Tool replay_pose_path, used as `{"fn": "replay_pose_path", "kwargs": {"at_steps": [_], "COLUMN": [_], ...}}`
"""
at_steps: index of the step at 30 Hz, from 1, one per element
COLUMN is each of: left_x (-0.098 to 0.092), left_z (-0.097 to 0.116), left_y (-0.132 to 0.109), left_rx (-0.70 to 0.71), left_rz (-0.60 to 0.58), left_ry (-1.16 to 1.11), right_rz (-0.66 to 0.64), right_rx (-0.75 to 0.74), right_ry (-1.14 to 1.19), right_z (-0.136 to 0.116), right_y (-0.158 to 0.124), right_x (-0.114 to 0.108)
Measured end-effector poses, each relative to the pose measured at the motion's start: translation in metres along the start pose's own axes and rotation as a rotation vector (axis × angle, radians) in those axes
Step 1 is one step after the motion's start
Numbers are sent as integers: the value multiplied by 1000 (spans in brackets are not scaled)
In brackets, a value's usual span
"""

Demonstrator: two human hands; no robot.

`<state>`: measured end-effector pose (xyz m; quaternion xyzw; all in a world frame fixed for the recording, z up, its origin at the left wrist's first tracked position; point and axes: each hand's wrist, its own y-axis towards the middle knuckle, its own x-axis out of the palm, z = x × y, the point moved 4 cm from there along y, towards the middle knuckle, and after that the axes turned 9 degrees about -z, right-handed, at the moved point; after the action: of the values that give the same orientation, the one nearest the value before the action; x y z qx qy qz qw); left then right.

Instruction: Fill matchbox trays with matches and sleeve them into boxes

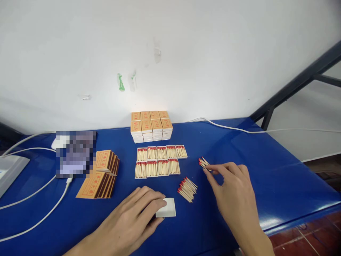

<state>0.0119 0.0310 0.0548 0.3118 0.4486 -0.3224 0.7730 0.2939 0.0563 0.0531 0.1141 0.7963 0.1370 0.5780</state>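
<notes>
My left hand is closed round the left end of a small white matchbox tray, whose visible part shows no matches. Thumb and forefinger of my right hand pinch the lower ends of a small bunch of red-tipped matches, over the blue table. Between the hands lies a loose pile of matches. Beyond it, two rows of white trays filled with matches sit side by side, heads pointing away from me.
Orange matchboxes are stacked in a block by the wall. Flat orange matchbox sleeves lie overlapped at the left, beside a pixelated device with a white cable. Another cable crosses the table's back right; a dark metal bar slants there.
</notes>
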Motion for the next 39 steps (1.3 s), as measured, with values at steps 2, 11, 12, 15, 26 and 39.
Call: {"fn": "replay_pose_path", "kwargs": {"at_steps": [2, 11, 12, 15, 26, 39], "left_x": [-1, -2, -1, 1, -1, 1], "left_z": [0, 0, 0, 0, 0, 0], "left_y": [0, 0, 0, -1, 1, -1], "left_rx": [0, -4, -4, -2, 4, 4], "left_rz": [8, 22, 17, -8, -4, -17], "left_ry": [0, -12, -14, -11, 9, -12], "right_rz": [-5, -35, -41, -66, -136, 5], "right_rx": [4, -29, -35, -45, -114, 2], "right_ry": [-19, -33, -20, 60, 161, -8], "right_z": [5, 0, -4, -20, -47, 7], "right_y": [3, -4, -6, -17, -38, 5], "right_x": [5, 6, 4, -2, -6, 8]}}
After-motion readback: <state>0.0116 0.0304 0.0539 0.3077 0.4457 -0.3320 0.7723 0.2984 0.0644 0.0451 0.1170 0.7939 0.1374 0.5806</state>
